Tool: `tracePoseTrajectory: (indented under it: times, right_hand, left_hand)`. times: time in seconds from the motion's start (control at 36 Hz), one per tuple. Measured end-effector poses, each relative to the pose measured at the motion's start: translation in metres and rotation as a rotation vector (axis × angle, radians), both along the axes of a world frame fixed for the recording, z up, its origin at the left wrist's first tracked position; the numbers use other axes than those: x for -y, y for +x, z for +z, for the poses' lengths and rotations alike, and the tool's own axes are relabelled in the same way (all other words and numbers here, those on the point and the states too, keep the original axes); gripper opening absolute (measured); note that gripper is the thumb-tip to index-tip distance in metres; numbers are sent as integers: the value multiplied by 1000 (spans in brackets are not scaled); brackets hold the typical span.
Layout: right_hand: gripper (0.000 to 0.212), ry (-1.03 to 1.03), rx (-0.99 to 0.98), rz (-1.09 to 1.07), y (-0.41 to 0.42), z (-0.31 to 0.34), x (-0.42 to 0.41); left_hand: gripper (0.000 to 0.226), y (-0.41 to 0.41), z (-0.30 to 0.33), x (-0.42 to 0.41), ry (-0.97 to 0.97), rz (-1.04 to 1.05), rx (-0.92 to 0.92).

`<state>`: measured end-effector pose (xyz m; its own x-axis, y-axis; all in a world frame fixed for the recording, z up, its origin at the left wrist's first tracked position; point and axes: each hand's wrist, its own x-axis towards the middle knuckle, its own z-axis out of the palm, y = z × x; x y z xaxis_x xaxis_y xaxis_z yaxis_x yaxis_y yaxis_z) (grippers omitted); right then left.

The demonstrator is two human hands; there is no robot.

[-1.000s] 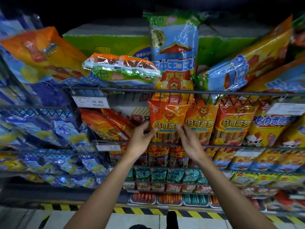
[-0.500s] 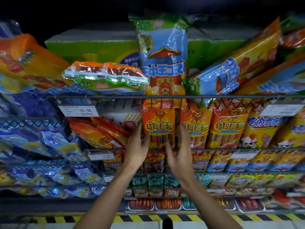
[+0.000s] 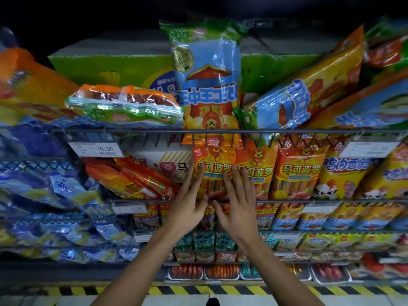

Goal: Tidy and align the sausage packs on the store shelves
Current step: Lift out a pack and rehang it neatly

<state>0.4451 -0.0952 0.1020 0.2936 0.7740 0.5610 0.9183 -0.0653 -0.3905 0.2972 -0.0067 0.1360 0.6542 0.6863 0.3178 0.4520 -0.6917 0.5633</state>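
**Hands flat on upright sausage pack, second shelf**

The orange sausage pack (image 3: pixel 212 171) stands upright behind the wire shelf rail (image 3: pixel 287 201), leftmost in a row of like packs. The left hand (image 3: pixel 187 208) lies against its left edge, fingers straight and apart, gripping nothing. The right hand (image 3: pixel 239 208) lies flat on its right edge, fingers spread, likewise holding nothing. Left of this pack, slumped orange packs (image 3: pixel 132 180) lean sideways. Above it, a blue pack (image 3: pixel 207 69) stands on the upper shelf.
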Motion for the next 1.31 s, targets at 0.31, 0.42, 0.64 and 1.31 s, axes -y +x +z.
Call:
tracePoseTrajectory:
  times: [0.31, 0.42, 0.64, 1.31]
  right_hand:
    - [75, 13, 22, -92, 37, 8, 11]
    - [72, 23, 15, -50, 48, 21, 6]
    - [72, 7, 45, -1, 58, 23, 5]
    - [58, -194, -384, 545, -49, 16, -16]
  left_hand:
    - [73, 24, -5, 12, 387, -25, -121]
    - [69, 42, 1, 0, 377, 26, -176]
    - [69, 45, 3, -10, 439, 54, -214]
    - [57, -117, -15, 15, 113, 320, 39]
